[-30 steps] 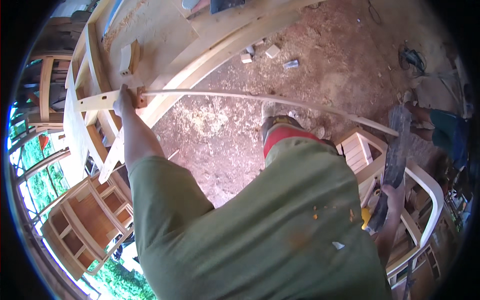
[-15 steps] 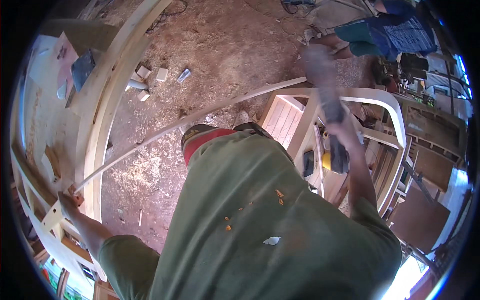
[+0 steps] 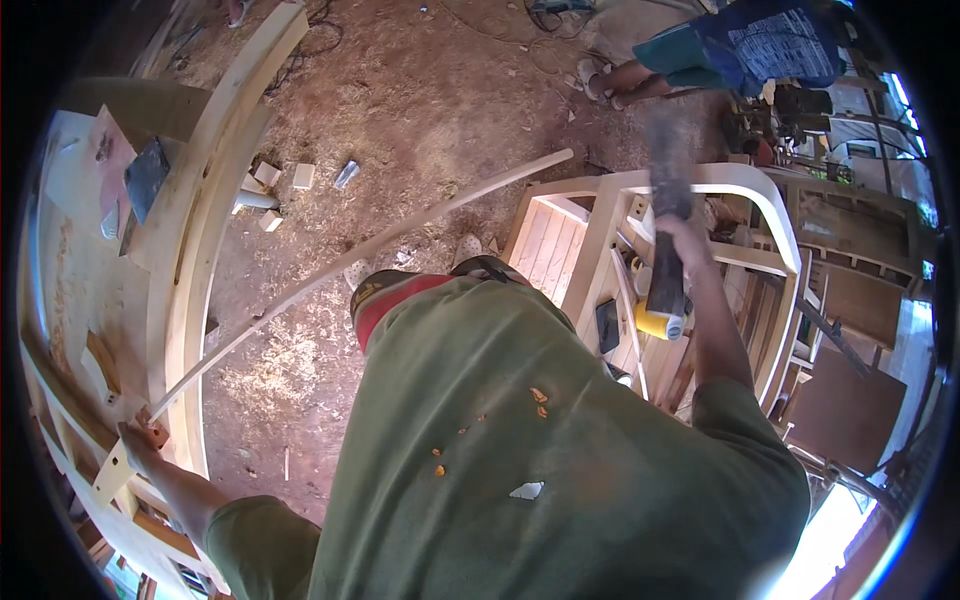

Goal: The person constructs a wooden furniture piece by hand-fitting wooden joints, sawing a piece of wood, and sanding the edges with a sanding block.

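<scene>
My left hand [image 3: 143, 450] is at the far left, closed around the near end of a long thin wooden strip [image 3: 370, 245]. The strip crosses the pale curved timber edge and slants up to the right, its far end above the dirt floor. On the right side, my right hand [image 3: 684, 242] is wrapped around the middle of a long dark club-like tool [image 3: 668, 275]. The tool is upright in view, its upper part smeared by motion, so its kind is unclear. Below it, among wooden slats, shows a yellow object [image 3: 655, 323].
A rounded pale wooden frame [image 3: 745, 178] with slats stands on the right. Curved timbers [image 3: 205, 230] line the left. Small wood blocks [image 3: 303, 176] and shavings lie on the dirt floor [image 3: 450, 110]. Another person [image 3: 745, 50] is at the upper right.
My right hand has shifted slightly left and the dark tool has swung more upright. The strip's far end has moved left. My left hand stays at its near end. The view has shifted slightly.
</scene>
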The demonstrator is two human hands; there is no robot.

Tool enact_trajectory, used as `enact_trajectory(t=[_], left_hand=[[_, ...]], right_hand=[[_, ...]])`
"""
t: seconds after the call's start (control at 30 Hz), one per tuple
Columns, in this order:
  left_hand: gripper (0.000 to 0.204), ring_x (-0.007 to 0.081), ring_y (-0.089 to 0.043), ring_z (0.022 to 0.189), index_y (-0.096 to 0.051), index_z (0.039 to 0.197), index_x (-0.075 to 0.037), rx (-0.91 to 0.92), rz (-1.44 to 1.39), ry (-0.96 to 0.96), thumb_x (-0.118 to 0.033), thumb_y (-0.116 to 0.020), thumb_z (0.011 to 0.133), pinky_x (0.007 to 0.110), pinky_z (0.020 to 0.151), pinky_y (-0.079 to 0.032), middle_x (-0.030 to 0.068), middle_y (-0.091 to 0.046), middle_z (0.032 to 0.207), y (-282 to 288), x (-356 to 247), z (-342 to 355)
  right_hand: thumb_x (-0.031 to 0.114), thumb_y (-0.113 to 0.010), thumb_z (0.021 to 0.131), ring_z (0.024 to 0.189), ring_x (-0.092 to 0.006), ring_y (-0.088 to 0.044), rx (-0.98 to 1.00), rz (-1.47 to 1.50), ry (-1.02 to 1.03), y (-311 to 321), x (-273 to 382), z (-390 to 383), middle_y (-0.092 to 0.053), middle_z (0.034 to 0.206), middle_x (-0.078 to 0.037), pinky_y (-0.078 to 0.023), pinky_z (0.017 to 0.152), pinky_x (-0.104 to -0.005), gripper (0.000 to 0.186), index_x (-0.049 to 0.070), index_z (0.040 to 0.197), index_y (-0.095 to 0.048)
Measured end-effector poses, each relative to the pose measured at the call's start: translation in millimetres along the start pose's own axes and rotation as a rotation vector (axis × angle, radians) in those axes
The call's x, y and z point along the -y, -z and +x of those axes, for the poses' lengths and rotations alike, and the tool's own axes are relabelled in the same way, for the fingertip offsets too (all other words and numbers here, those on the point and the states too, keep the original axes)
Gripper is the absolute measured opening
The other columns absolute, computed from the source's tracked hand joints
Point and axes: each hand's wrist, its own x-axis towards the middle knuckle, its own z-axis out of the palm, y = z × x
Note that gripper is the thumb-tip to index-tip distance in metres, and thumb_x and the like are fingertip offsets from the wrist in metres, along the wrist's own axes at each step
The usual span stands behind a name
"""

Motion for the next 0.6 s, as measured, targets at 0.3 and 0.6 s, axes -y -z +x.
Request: enact_trajectory(t=[0.3, 0.6], left_hand=[[0.078, 0.0233, -0.058, 0.115, -0.049, 0.142, 0.009, -0.064, -0.014, 0.007, -0.053, -0.062, 0.096, 0.035, 0.101, -0.046, 0.0132, -0.058, 0.13, 6, 2, -5], [0.079, 0.0235, -0.059, 0.11, -0.052, 0.139, 0.006, -0.035, -0.089, 0.041, -0.056, -0.064, 0.092, 0.036, 0.097, -0.047, 0.0139, -0.059, 0.125, 5, 6, 12]], right_hand=[[0.011, -0.075, 0.067, 0.082, -0.0155, -0.064, 0.14, -0.053, 0.196, -8, -24, -6, -0.065, 0.095, -0.004, -0.051, 0.073, -0.0312, 0.056, 0.001, 0.12, -0.062], [0.009, -0.075, 0.067, 0.093, -0.0156, -0.062, 0.106, -0.101, 0.136, -21, 12, -34, -0.066, 0.102, -0.003, -0.049, 0.086, -0.0323, 0.057, 0.003, 0.122, -0.063]])
